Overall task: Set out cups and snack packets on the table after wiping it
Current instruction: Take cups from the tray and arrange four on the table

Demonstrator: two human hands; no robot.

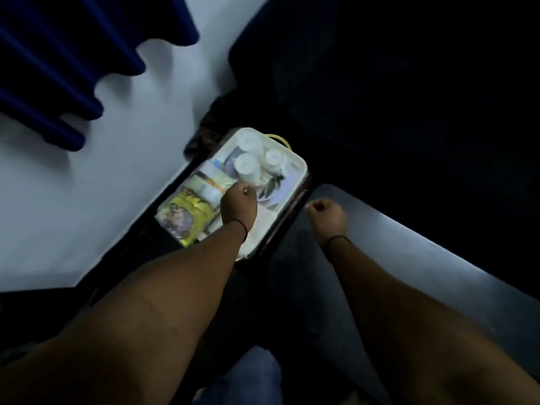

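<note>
A white tray (298, 162) sits low at centre, left of a dark table (409, 252). On it stand three white cups (247, 165) upside down at the far end. A yellow snack packet (182, 214) and paler packets (209, 178) lie at the near end. My left hand (238, 204) hovers over the tray's middle with fingers curled under, near the cups; whether it holds anything is hidden. My right hand (325, 214) is a fist above the table's left corner, holding nothing that I can see. The scene is dim and blurred.
Blue curtain folds (73, 62) hang at the upper left over a pale floor (87, 200). A dark seat or sofa (380, 83) fills the upper right. Blue cloth (251, 375) shows at the bottom centre.
</note>
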